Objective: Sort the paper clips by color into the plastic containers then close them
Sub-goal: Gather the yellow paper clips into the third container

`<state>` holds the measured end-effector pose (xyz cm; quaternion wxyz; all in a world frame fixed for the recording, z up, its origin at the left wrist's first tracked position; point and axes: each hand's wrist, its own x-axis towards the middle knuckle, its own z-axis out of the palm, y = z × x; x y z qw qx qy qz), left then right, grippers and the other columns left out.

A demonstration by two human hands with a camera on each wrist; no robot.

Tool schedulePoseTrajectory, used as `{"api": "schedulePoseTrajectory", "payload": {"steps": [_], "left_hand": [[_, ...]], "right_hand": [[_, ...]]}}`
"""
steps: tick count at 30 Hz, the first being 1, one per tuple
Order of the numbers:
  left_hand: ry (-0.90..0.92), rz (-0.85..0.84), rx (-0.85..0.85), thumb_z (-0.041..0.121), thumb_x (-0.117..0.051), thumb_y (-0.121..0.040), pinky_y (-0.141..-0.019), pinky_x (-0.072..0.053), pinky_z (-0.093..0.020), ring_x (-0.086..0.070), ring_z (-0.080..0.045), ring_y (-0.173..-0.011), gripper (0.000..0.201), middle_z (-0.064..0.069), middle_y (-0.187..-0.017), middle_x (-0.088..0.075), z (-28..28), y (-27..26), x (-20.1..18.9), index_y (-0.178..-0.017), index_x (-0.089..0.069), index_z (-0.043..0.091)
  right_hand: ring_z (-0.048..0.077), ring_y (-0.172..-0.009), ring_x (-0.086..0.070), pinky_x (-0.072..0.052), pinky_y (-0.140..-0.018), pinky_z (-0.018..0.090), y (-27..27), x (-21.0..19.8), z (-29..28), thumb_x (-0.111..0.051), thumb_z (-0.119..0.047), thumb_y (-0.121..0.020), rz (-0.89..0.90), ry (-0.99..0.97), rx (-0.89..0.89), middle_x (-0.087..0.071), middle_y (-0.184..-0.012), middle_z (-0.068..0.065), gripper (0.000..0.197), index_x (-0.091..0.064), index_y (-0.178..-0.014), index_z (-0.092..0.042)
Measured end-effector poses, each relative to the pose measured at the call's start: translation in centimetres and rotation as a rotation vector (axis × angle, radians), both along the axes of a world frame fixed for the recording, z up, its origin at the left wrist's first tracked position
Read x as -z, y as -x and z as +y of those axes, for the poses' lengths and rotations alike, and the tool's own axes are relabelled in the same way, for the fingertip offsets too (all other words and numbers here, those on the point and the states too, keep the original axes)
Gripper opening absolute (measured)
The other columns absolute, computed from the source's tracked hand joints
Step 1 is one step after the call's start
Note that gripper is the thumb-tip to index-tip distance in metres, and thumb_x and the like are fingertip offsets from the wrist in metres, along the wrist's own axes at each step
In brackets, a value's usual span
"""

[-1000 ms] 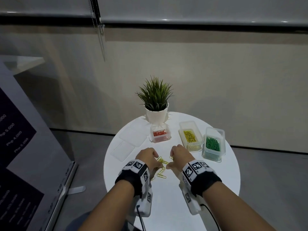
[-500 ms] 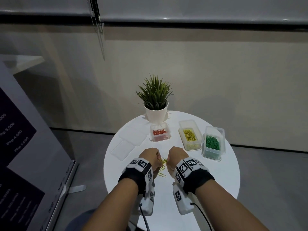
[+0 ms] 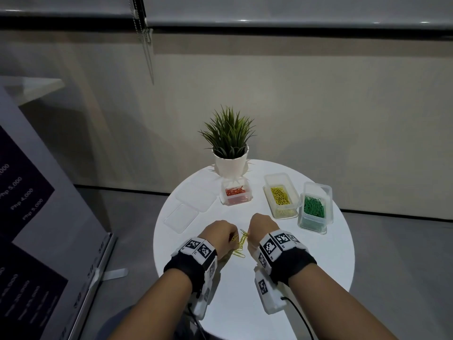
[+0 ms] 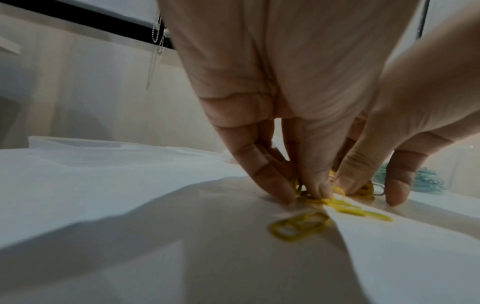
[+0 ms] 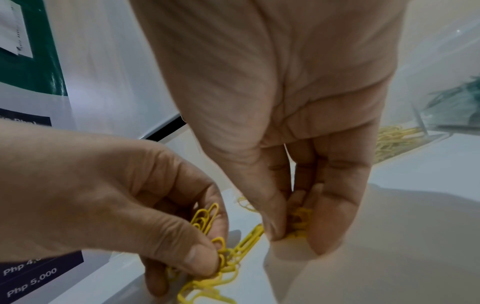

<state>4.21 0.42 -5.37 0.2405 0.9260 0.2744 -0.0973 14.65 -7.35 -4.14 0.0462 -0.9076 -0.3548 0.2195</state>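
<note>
A small heap of yellow paper clips (image 3: 239,245) lies on the round white table (image 3: 318,261) between my two hands. My left hand (image 3: 221,235) pinches several yellow clips (image 5: 207,242) between thumb and fingers, fingertips (image 4: 283,195) down on the table. My right hand (image 3: 257,229) pinches a bunch of yellow clips (image 5: 298,226) in its curled fingers. Behind stand three open clear containers: red clips (image 3: 235,192), yellow clips (image 3: 280,196), green clips (image 3: 314,207).
A potted plant (image 3: 229,146) stands at the table's far edge, behind the red container. Two clear lids (image 3: 181,217) lie at the left of the table. A sign board (image 3: 36,217) leans at the left, off the table.
Both hands have drawn closer together over the yellow clips and closed on them; the loose clips are now bunched between the hands.
</note>
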Motion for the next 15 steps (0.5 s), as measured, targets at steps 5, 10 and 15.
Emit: {"api": "schedulePoseTrajectory", "payload": {"steps": [5,10,15], "left_hand": [[0.031,-0.065,-0.013,0.019,-0.062,-0.088,-0.077,-0.041,-0.023,-0.060,-0.021,-0.096,0.014,-0.003,-0.103,-0.066,0.5,0.7,-0.3,-0.099,-0.070,0.014],[0.120,-0.259,-0.139,0.015,-0.064,-0.084,-0.078,-0.049,-0.025,-0.061,-0.016,-0.083,0.008,0.004,-0.087,-0.065,1.7,0.4,-1.7,-0.079,-0.070,0.016],[-0.077,-0.417,0.049,0.021,-0.065,-0.088,-0.076,-0.042,-0.024,-0.056,-0.016,-0.082,0.010,-0.002,-0.090,-0.058,1.9,-5.4,-6.2,-0.091,-0.072,0.015]], "right_hand": [[0.027,-0.105,-0.064,-0.049,-0.082,0.028,0.2,0.2,-0.5,-0.056,-0.002,-0.086,-0.026,-0.008,-0.068,-0.065,-0.113,0.011,0.022,-0.063,-0.107,-0.006],[0.023,-0.101,-0.062,-0.047,-0.082,0.028,-0.8,0.6,-2.2,-0.054,-0.003,-0.085,0.053,-0.107,-0.105,-0.060,-0.094,0.002,0.029,-0.043,-0.064,-0.021],[0.020,-0.070,-0.068,-0.055,-0.069,0.033,-3.5,-2.7,-5.0,-0.062,-0.002,-0.084,0.231,-0.508,0.126,-0.064,-0.073,0.004,0.024,-0.053,-0.065,-0.014]]}}
